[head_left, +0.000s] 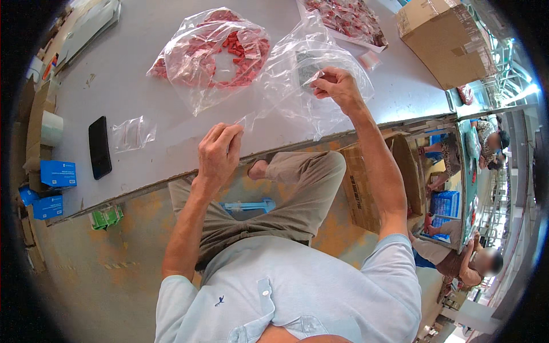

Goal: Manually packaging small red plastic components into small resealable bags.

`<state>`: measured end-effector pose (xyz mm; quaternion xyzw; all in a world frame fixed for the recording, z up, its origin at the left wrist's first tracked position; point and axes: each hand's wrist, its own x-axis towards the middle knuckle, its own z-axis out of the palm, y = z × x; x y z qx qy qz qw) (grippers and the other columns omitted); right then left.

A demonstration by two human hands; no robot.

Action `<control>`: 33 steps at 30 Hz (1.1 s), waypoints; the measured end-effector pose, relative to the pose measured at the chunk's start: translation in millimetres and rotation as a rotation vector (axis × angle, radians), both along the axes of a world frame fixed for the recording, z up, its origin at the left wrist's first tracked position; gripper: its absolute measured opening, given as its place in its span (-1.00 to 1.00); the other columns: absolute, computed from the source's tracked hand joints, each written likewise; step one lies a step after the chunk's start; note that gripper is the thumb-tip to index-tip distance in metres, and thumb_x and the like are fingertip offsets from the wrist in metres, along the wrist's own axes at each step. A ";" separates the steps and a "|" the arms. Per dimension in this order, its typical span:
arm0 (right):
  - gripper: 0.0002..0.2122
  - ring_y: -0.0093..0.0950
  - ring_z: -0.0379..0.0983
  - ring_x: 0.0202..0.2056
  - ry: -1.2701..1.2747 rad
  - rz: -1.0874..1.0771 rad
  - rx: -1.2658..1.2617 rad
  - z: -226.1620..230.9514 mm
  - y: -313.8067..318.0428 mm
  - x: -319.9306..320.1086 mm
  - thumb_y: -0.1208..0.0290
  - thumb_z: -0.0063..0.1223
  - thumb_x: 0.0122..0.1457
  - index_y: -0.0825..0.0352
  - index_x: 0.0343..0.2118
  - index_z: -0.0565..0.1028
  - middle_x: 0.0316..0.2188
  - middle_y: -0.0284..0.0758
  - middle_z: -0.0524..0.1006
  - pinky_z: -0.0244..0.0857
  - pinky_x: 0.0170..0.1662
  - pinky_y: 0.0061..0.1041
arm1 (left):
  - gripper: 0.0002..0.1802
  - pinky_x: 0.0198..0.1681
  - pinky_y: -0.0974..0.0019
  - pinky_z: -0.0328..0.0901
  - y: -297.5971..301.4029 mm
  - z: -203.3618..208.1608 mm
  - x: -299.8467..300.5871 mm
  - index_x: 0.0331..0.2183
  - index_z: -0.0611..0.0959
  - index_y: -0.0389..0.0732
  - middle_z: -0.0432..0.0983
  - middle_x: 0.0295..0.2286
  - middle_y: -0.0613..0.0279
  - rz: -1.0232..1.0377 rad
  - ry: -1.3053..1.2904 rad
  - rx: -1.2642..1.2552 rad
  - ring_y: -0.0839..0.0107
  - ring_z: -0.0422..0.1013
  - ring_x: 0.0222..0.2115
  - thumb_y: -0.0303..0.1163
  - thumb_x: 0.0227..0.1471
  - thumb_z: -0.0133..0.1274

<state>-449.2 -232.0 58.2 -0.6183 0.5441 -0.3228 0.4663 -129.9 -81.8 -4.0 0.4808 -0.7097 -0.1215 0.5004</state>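
My left hand (220,151) is over the table's front edge, its fingers closed at the tips on a clear plastic bag (247,121). Farther right, my right hand (342,90) pinches thumb and forefinger together; whatever sits between them is too small to make out. Beneath that hand lies a large clear bag (349,68) with a patch of small grey pieces (309,66) in it. To its left, a big open clear bag holds many small red pieces (246,57). A flat small zip bag (134,134) rests on the table left of my left hand.
A black phone (99,147) lies left on the table (131,74), near small blue boxes (57,173). At the back right are a white tray of red packets (349,20) and a cardboard box (446,43). Another carton (369,188) stands below the table. Other people sit far right.
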 end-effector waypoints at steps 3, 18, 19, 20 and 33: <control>-0.86 -0.54 0.61 -0.40 -0.053 -0.069 0.018 -0.7 4.4 0.8 0.51 0.23 0.23 0.44 -0.19 0.62 -0.36 -0.26 0.68 0.57 -0.31 -0.58 | -0.87 -0.34 0.24 0.41 0.7 0.5 -0.3 -0.24 0.71 -0.29 0.60 -0.41 0.12 0.002 -0.001 0.004 0.26 0.53 -0.42 -0.58 0.10 0.23; -0.91 -0.59 0.61 -0.41 -0.275 0.077 -0.056 16.1 99.6 99.5 0.58 0.22 0.24 0.44 -0.22 0.64 -0.41 -0.29 0.68 0.54 -0.33 -0.58 | -0.87 -0.32 0.14 0.45 0.6 2.9 -2.2 -0.27 0.69 -0.28 0.59 -0.40 0.08 0.047 -0.041 -0.067 0.11 0.55 -0.39 -0.61 0.06 0.21; -0.91 -0.60 0.61 -0.41 -0.252 0.098 -0.111 13.1 104.3 108.7 0.58 0.23 0.24 0.44 -0.21 0.64 -0.41 -0.30 0.68 0.54 -0.32 -0.59 | -0.87 -0.32 0.14 0.45 2.3 6.2 -1.6 -0.28 0.68 -0.28 0.59 -0.40 0.07 0.042 -0.063 -0.046 0.10 0.55 -0.39 -0.61 0.06 0.21; -0.90 -0.63 0.61 -0.39 -0.225 0.104 -0.131 11.8 107.7 117.4 0.58 0.23 0.25 0.44 -0.21 0.65 -0.43 -0.33 0.67 0.53 -0.31 -0.60 | -0.87 -0.33 0.13 0.45 3.7 9.0 -0.8 -0.28 0.68 -0.28 0.59 -0.41 0.05 0.036 -0.084 -0.026 0.10 0.55 -0.39 -0.61 0.06 0.20; -0.89 -0.38 0.68 -0.34 0.140 0.195 -0.530 12.1 107.6 144.2 0.57 0.27 0.16 0.42 -0.25 0.66 -0.34 -0.18 0.69 0.55 -0.29 -0.47 | -0.84 -0.30 0.05 0.44 6.9 23.1 0.8 -0.28 0.65 -0.31 0.51 -0.44 0.06 -0.005 -0.070 -0.011 0.05 0.51 -0.39 -0.61 0.00 0.18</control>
